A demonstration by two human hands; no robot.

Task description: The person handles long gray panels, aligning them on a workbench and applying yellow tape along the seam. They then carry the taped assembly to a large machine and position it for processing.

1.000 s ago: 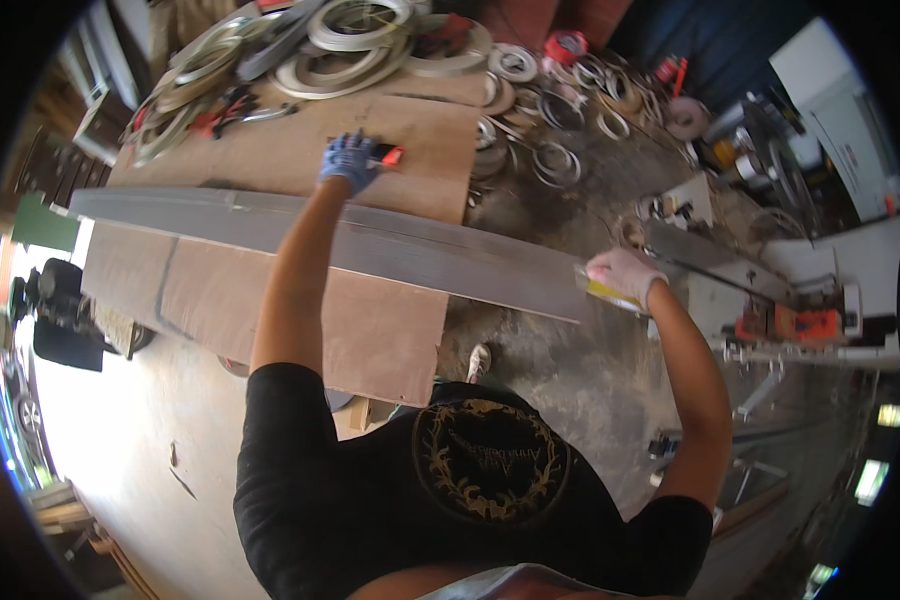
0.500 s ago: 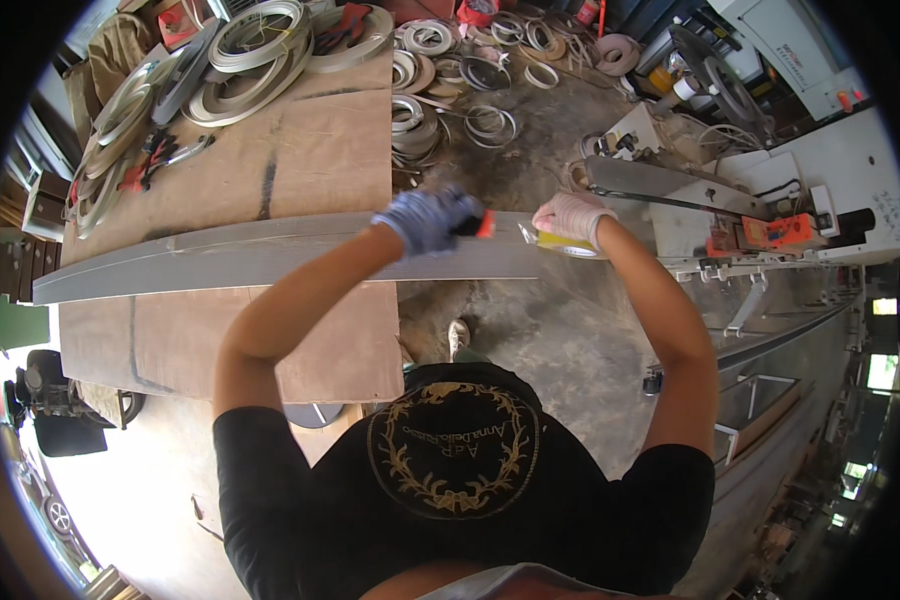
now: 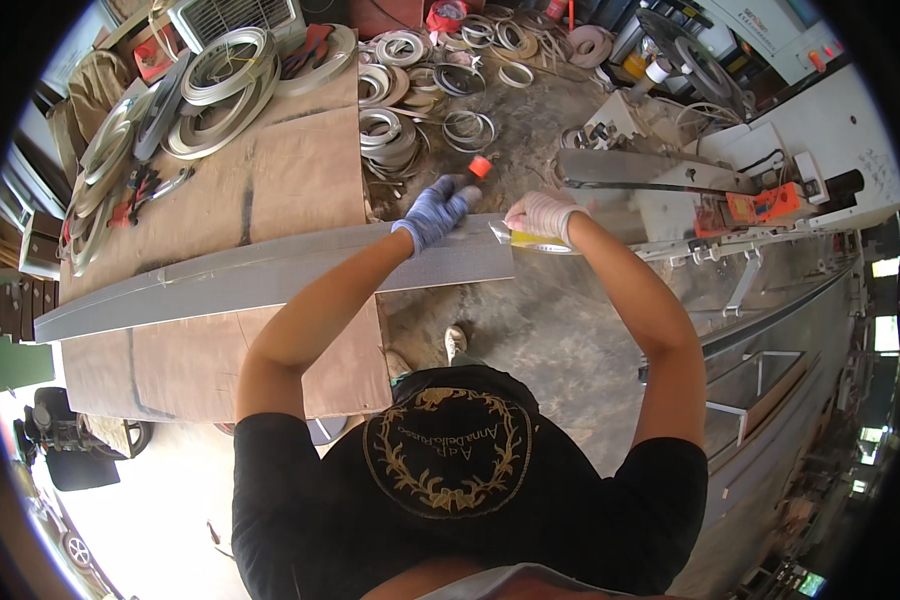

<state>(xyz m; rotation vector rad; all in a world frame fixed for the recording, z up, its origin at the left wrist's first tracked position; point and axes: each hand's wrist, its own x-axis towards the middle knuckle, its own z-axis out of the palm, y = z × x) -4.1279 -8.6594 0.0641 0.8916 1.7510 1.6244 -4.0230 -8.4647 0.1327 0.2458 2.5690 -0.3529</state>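
Note:
My left hand (image 3: 435, 215), in a blue-grey glove, is closed round a dark tool with a bright orange end (image 3: 480, 166); the tool's kind is hard to make out. It is over the far edge of a stack of long grey boards (image 3: 320, 275), near their right end. My right hand (image 3: 545, 215), in a pale glove, grips a roll of yellowish tape (image 3: 545, 242) just beyond the boards' right end. A clear, shiny loose piece of tape (image 3: 499, 233) reaches from the roll to the boards' end.
The boards lie across a brown worktable (image 3: 300, 165) and jut past its right edge. Coils of edge strip (image 3: 225, 70) and red-handled pliers (image 3: 130, 205) lie on it. More coils (image 3: 385, 140) are on the floor beyond. A white machine (image 3: 830, 140) stands at the right.
My left hand has moved away from me, and the tool's orange end now points away over the floor. The right hand still holds the tape; the whole view has shifted slightly.

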